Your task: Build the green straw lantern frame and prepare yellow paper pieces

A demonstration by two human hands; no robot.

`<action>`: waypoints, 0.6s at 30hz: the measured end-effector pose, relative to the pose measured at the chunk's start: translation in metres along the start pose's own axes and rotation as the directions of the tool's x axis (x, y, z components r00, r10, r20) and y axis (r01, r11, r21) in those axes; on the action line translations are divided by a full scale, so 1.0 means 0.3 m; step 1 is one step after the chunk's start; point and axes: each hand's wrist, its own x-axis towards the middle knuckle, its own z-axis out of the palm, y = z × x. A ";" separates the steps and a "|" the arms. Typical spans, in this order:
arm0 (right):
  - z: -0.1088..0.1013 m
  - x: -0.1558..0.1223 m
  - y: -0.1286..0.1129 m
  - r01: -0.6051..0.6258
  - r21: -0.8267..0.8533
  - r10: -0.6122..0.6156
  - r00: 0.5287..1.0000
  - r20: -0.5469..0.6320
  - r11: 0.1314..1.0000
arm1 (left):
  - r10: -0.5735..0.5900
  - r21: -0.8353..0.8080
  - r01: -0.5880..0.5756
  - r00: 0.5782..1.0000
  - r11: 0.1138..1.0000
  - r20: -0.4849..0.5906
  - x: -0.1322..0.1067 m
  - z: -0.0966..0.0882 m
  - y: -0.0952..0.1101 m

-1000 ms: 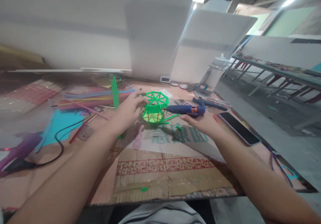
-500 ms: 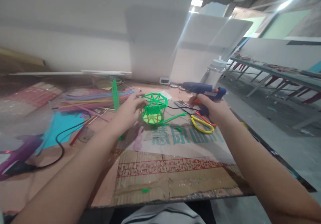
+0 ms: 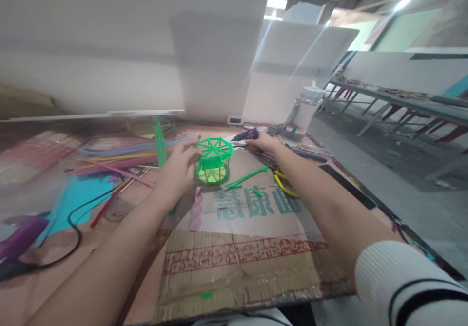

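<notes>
A small round cage of green pipe cleaners (image 3: 215, 163), with a spoked top, orange uprights and a yellow-green base, stands on the printed sheet. Fingers of my left hand (image 3: 183, 163) are curled against its left side, holding it. Behind it and to the right, my right hand (image 3: 263, 143) is closed on a dark blue hot glue gun (image 3: 245, 135), its nozzle pointing left; the handle is mostly hidden by the hand. Yellow-handled scissors (image 3: 285, 185) lie partly under my right forearm. A green pipe cleaner strip (image 3: 247, 176) and short green scraps (image 3: 257, 193) lie in front.
A purple glue gun (image 3: 25, 236) with a black cord lies at the left, near blue sheets (image 3: 82, 194) and bundled coloured pipe cleaners (image 3: 117, 158). A clear bottle (image 3: 303, 111) stands at the back right. A black phone-like slab (image 3: 347, 186) lies near the right edge.
My right hand has brought the blue glue gun down and left, from above the scissors to behind the green cage. My left hand stays at the cage. The view has shifted slightly.
</notes>
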 end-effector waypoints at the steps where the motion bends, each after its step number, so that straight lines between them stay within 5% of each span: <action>1: 0.006 0.004 0.009 -0.007 -0.014 0.007 1.000 -0.008 1.000 | -0.005 0.000 0.005 1.000 1.000 0.000 -0.001 0.001 0.000; 8: -0.081 -0.064 0.018 -0.053 -0.128 0.022 0.972 -0.235 0.990 | -0.010 0.002 0.010 1.000 1.000 0.012 0.002 0.000 0.009; 11: -0.118 -0.182 -0.039 0.065 -0.202 -0.131 0.933 -0.334 0.977 | 0.001 0.001 -0.001 0.998 1.000 0.064 0.012 -0.017 0.006; 14: -0.091 -0.338 -0.118 0.313 -0.213 -0.306 0.950 0.064 0.926 | -0.001 0.010 0.000 0.997 1.000 0.074 0.021 -0.052 0.011; 18: 0.010 -0.503 -0.185 0.533 -0.310 -0.417 0.830 0.370 0.787 | 0.023 0.055 -0.024 1.000 0.998 0.003 0.040 -0.105 0.039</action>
